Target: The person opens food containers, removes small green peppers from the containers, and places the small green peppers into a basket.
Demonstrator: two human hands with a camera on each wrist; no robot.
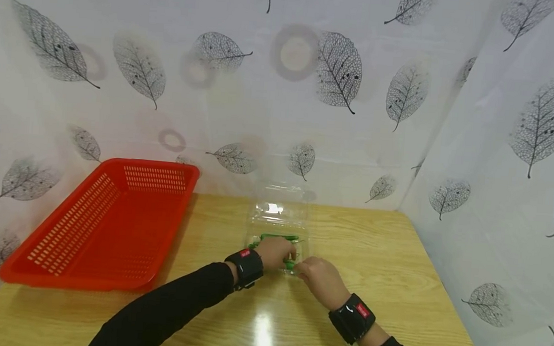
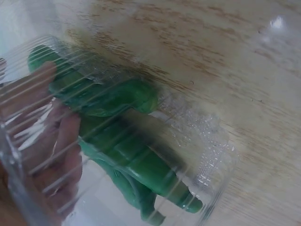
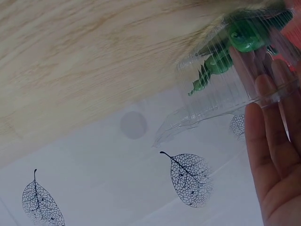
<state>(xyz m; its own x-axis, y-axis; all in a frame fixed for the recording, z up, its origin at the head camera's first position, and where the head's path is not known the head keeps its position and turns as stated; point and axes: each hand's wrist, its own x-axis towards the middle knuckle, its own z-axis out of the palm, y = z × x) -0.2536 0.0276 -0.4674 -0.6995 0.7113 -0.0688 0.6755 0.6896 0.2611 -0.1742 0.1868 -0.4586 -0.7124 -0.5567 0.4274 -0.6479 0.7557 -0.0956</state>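
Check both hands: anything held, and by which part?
Cannot be told: left hand has fingers inside the clear plastic container, among green peppers; right hand is at its near rim; any grip is hidden.

The vegetables (image 1: 279,237) are green, box (image 1: 281,216) clear, basket (image 1: 129,221) red, and backdrop (image 1: 262,113) white with grey leaves (image 1: 339,70).

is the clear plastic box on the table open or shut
Open: in the head view its lid sits back behind the base, and the left hand reaches in at the green pieces.

From my end I see a wood-grain table (image 1: 372,260) — red basket (image 1: 133,224) left, open clear box (image 1: 278,224) far middle.
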